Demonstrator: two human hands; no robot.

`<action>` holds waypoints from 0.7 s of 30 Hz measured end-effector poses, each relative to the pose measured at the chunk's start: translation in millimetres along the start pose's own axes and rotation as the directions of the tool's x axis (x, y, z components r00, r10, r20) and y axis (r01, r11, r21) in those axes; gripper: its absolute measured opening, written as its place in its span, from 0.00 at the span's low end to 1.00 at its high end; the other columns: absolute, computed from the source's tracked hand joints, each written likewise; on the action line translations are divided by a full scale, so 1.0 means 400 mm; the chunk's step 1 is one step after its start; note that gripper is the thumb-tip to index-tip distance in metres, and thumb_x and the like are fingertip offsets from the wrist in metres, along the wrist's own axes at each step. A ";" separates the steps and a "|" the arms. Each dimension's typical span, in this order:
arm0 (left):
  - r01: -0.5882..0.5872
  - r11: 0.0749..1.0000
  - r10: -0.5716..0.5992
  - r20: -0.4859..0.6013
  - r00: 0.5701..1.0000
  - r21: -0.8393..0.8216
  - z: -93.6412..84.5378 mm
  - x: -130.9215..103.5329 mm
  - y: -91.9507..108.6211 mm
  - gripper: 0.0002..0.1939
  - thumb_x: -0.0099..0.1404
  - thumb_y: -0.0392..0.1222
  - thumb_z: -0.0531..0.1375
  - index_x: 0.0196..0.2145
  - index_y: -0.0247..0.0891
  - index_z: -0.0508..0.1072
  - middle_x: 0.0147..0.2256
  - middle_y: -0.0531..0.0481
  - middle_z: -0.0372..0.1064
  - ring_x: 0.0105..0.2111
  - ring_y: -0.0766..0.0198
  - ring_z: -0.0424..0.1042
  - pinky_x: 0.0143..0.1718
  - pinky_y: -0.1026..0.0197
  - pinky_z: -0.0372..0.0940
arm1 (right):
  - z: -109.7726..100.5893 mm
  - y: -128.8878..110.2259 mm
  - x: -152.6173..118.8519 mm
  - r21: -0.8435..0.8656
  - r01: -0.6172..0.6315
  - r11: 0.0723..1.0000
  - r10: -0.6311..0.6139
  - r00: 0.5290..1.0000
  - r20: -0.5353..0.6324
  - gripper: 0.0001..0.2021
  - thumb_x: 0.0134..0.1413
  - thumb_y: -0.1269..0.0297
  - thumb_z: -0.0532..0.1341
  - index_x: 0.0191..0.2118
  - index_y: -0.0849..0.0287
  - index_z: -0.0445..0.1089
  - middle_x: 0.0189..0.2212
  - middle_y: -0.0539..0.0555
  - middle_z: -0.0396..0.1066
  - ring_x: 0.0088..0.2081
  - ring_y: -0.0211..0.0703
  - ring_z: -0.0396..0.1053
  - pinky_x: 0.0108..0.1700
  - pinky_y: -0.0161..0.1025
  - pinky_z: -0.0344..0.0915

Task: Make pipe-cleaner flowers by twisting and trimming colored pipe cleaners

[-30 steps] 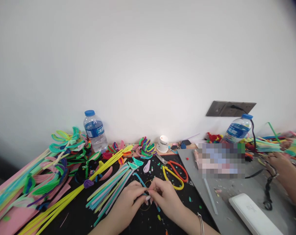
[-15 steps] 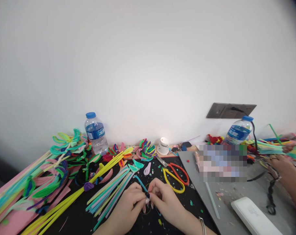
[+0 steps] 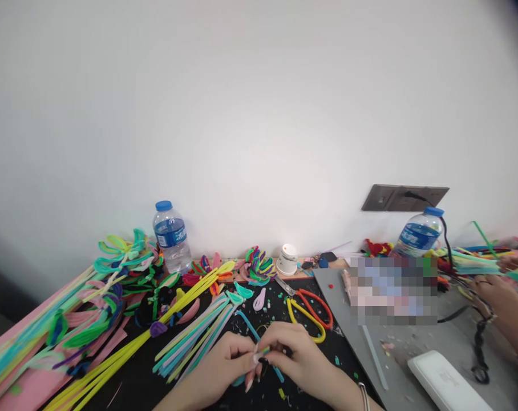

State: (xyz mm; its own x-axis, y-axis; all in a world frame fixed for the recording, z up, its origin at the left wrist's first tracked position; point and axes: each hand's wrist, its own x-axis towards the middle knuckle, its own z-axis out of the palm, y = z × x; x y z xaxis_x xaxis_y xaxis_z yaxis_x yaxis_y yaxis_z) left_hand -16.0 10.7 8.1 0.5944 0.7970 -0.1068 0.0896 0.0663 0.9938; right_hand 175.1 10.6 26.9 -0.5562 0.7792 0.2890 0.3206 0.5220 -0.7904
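Note:
Over the black mat (image 3: 225, 394) my two hands meet fingertip to fingertip. A blue pipe cleaner (image 3: 249, 325) runs between them, with one end sticking out at the upper left and another blue piece at the lower right. My left hand (image 3: 231, 357) pinches it, thumb against fingers. Closed around the same spot is my right hand (image 3: 291, 351), where a small yellow-green bit shows at the fingertips. The exact grip is partly hidden by the fingers. Just beyond lie a pale lilac loop (image 3: 259, 299) and scissors (image 3: 310, 314) with yellow and orange handles.
Bundled pastel pipe cleaners (image 3: 194, 337) and long yellow stems (image 3: 126, 354) lie left. A water bottle (image 3: 171, 237) and a paper cup (image 3: 287, 260) stand by the wall. Right are a grey board (image 3: 396, 359), a white case (image 3: 447, 382) and another person's hand (image 3: 494, 291).
My hands have shifted slightly lower, and my right fingers now curl further over the meeting point. More of the blue pipe cleaner shows at both ends. The view has tilted slightly.

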 end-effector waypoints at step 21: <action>0.264 0.868 -0.155 0.276 0.948 -0.420 -0.002 -0.013 -0.007 0.20 0.47 0.53 0.67 0.17 0.30 0.71 0.11 0.56 0.57 0.12 0.75 0.48 0.19 0.65 0.38 | 0.037 -0.002 -0.020 -0.338 0.302 0.892 -0.281 0.953 0.111 0.19 0.65 0.61 0.39 0.28 0.57 0.60 0.23 0.51 0.63 0.25 0.36 0.59 0.28 0.31 0.56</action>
State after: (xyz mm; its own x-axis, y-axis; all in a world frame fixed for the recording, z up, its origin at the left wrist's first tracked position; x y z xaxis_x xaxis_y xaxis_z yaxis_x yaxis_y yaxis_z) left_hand -20.0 6.8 5.9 0.7705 0.5799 -0.2645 -0.1003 0.5201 0.8482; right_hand 168.1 -1.0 17.2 -0.7054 0.5579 0.4372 0.3770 0.8177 -0.4350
